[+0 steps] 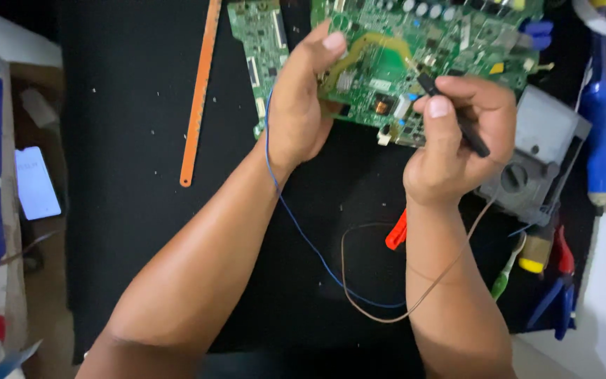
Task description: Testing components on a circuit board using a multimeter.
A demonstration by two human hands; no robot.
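- Circuit board (415,49), green, tilted up over black mat (135,210).
- Left hand (303,105) clamped on board's lower left edge.
- Right hand (457,140) closed around black probe (454,112), tip touching board.
- Brown wire (380,309) loops below; grey multimeter (541,154) just right.

Saw blade (198,91) lies left of the circuit board (429,42) (multimeter (538,158) right).

Glossy green circuit board (415,49) over a matt black cloth mat (135,210).
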